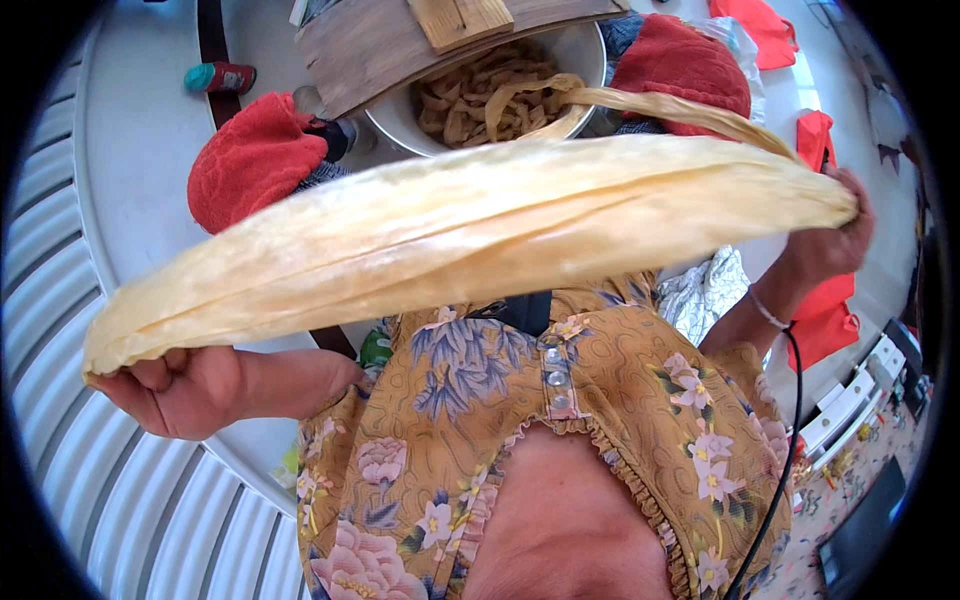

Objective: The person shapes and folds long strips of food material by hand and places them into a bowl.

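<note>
A long, wide strip of thin pale yellow material (480, 225), creased lengthwise and slightly blurred, is stretched across the view in front of my chest. My left hand (180, 390) pinches its lower left end between thumb and fingers. At the right, my right hand (846, 229) grips the other end in closed fingers. A narrower twisted tan strand (675, 106) runs from near my right hand back to a white basin (598, 56). Tangled brownish strips (469, 105) lie inside that basin. Part of the basin is hidden behind the stretched strip and a wooden board.
The wooden board (360, 56) with a wooden block (461, 19) lies over the basin. Red cloths (240, 165) cover both knees. A teal-topped can (221, 77) lies at the upper left, white slats (142, 480) on the left. Red bags (825, 330) and a black cable (784, 480) are on the right.
</note>
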The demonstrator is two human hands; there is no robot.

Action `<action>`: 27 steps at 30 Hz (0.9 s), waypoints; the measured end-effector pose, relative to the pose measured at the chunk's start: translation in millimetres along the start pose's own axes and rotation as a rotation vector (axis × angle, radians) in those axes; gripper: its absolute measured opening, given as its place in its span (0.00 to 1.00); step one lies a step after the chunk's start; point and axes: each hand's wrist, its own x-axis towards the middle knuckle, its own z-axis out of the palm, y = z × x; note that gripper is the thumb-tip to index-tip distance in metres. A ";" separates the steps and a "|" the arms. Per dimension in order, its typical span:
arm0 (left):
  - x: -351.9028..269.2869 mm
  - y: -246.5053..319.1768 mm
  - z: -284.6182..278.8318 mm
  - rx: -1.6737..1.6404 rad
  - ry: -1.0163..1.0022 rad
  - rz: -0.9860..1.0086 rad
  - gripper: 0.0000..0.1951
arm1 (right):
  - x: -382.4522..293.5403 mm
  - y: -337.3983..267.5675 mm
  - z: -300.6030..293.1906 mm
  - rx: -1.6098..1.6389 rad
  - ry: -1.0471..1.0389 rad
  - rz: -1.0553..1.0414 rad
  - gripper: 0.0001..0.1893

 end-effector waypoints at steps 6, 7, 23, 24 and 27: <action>25.3 -37.3 37.3 -0.019 -0.048 -0.037 0.12 | 78.6 23.2 -27.8 0.231 0.410 -0.131 0.09; 26.3 -29.5 29.0 -0.081 -0.290 -0.155 0.11 | 87.3 49.8 -27.5 0.109 0.468 -0.192 0.08; -65.0 -211.9 105.5 0.800 -1.219 0.091 0.30 | -51.9 -71.6 101.4 0.100 -1.091 0.425 0.13; -71.8 -208.1 107.3 0.646 -1.223 -0.090 0.34 | -59.0 -73.6 109.5 0.046 -1.094 0.350 0.14; -65.4 -206.6 107.3 0.683 -1.026 -0.388 0.25 | -60.7 -68.4 117.9 0.035 -1.178 0.213 0.11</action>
